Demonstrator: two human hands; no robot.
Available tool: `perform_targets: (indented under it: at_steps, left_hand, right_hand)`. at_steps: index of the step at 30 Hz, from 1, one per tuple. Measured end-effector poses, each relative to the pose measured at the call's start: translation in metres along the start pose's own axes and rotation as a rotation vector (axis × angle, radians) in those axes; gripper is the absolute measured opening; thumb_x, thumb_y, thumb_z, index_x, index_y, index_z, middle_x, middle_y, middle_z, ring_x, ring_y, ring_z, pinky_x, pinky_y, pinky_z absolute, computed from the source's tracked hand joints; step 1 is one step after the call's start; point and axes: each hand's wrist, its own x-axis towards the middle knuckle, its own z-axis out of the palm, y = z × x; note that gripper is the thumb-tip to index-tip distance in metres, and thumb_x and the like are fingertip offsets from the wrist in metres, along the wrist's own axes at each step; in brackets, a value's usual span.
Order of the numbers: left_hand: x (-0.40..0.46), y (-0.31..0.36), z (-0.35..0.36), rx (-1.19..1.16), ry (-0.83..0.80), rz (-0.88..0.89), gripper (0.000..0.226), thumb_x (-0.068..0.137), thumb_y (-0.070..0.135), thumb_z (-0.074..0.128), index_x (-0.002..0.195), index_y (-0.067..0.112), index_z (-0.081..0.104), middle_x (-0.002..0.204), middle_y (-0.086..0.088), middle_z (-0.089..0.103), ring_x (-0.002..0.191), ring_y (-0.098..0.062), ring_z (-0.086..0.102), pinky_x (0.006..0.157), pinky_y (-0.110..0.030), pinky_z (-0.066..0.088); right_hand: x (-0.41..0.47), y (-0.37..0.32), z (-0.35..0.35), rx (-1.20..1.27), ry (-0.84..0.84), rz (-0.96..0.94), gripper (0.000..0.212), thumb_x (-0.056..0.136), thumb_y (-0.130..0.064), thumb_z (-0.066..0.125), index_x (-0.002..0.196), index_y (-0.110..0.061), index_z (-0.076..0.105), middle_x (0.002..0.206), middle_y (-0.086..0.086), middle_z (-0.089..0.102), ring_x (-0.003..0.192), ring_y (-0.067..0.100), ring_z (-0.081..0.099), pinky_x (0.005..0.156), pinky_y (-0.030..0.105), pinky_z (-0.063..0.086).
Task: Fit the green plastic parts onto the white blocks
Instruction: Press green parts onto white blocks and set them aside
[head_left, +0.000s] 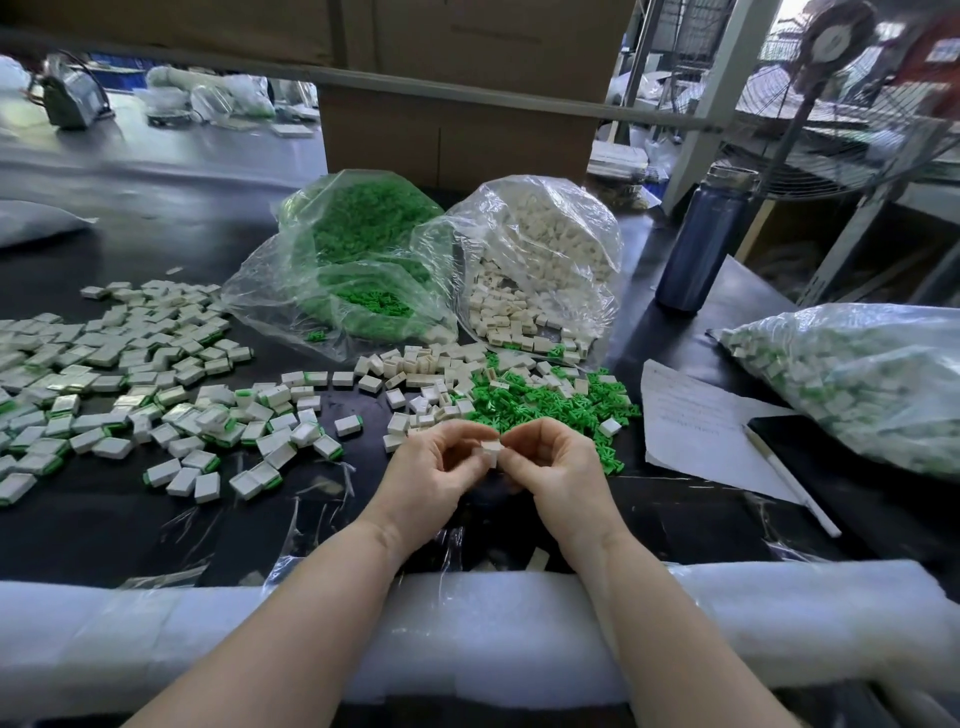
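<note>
A person's left hand (436, 462) and right hand (550, 462) meet above the near edge of a dark surface (104, 519), the curled fingers (467, 434) of both pinching a single white block (490, 450) between them; whether a green part sits in it cannot be told. At 12 o'clock from the hands lies a loose heap of white blocks (415, 374), and at 1 o'clock a scatter of green plastic parts (545, 402), the two piles touching and mixing where they meet. Farther toward 12 o'clock, two open clear bags lie side by side, one holding green parts (363, 234), the other white blocks (540, 249). At 9 to 10 o'clock, a wide spread of white blocks with green edging (130, 374) covers the surface. At 3 o'clock lie a sheet of paper (696, 421) with a pen (795, 480) on it and a filled bag of mixed white and green pieces (862, 379). A dark bottle (701, 239) stands upright at 1 o'clock.
</note>
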Motion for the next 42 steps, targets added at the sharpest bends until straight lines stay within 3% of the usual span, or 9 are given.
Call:
perform_targets:
  at_steps: [3,5,11,18,24,33,37,42]
  left_hand:
    - [0.0001,-0.0008,0.0000,0.019,-0.023,0.012,0.024,0.080,-0.009,0.062,0.089,0.013,0.062,0.079,-0.007,0.065,0.073,-0.011,0.062,0.071,-0.018,0.052]
    - [0.0004,-0.0012,0.0000,0.051,-0.017,0.025,0.024,0.080,-0.009,0.062,0.085,0.015,0.062,0.079,-0.004,0.067,0.074,-0.008,0.063,0.072,-0.015,0.051]
    - [0.0029,-0.0046,-0.0003,0.150,0.040,0.041,0.007,0.087,0.012,0.061,0.085,0.016,0.066,0.078,0.000,0.068,0.075,-0.010,0.063,0.074,-0.019,0.051]
    - [0.0028,-0.0037,-0.0012,0.115,0.032,0.018,0.008,0.088,0.007,0.059,0.086,0.012,0.065,0.069,0.002,0.063,0.060,0.003,0.056,0.062,-0.010,0.046]
    - [0.0030,-0.0052,-0.0016,0.146,0.002,-0.011,0.010,0.088,0.006,0.059,0.081,0.011,0.064,0.064,0.004,0.059,0.052,0.004,0.051,0.058,-0.010,0.042]
    - [0.0027,-0.0070,-0.0022,0.179,-0.013,-0.038,0.008,0.086,0.006,0.061,0.083,0.011,0.067,0.075,-0.005,0.066,0.070,-0.012,0.059,0.073,-0.027,0.051]
    - [0.0023,-0.0070,-0.0022,0.192,-0.027,-0.035,0.010,0.086,0.006,0.061,0.082,0.014,0.067,0.072,-0.001,0.065,0.064,-0.006,0.057,0.066,-0.015,0.048]
    - [0.0029,-0.0076,-0.0022,0.197,-0.042,-0.031,0.011,0.086,0.006,0.061,0.081,0.015,0.067,0.069,0.002,0.064,0.058,0.002,0.055,0.062,-0.012,0.046]
  right_hand:
    - [0.0010,0.0014,-0.0002,-0.003,0.012,0.017,0.013,0.081,0.002,0.066,0.076,-0.010,0.063,0.071,0.007,0.065,0.060,0.011,0.060,0.057,0.020,0.053]
    - [0.0018,0.0025,-0.0003,-0.010,0.018,0.014,0.015,0.082,0.002,0.065,0.074,-0.011,0.063,0.070,0.007,0.065,0.059,0.011,0.060,0.057,0.021,0.053]
    - [0.0002,0.0018,-0.0024,0.076,0.007,0.007,0.013,0.084,-0.004,0.065,0.073,-0.011,0.067,0.064,0.005,0.067,0.056,0.009,0.059,0.054,0.020,0.051]
    - [-0.0002,0.0020,0.0001,0.026,0.027,0.012,0.011,0.082,-0.003,0.067,0.072,-0.007,0.065,0.060,0.005,0.064,0.050,0.006,0.057,0.051,0.018,0.050]
    - [0.0001,0.0020,0.0015,-0.020,0.004,0.036,0.011,0.085,-0.003,0.064,0.073,-0.002,0.063,0.059,0.004,0.060,0.048,0.005,0.055,0.050,0.016,0.048]
    - [-0.0003,0.0020,-0.0005,-0.085,-0.041,0.070,0.012,0.086,-0.004,0.062,0.075,-0.001,0.061,0.058,0.004,0.058,0.044,0.003,0.051,0.047,0.015,0.045]
    - [0.0005,0.0020,-0.0012,-0.113,-0.053,0.076,0.013,0.086,-0.004,0.062,0.073,-0.004,0.061,0.059,0.005,0.058,0.045,0.003,0.051,0.048,0.015,0.045]
    - [0.0010,0.0022,-0.0012,-0.130,-0.064,0.079,0.012,0.086,-0.004,0.061,0.075,-0.003,0.061,0.060,0.005,0.058,0.045,0.001,0.051,0.048,0.014,0.045]
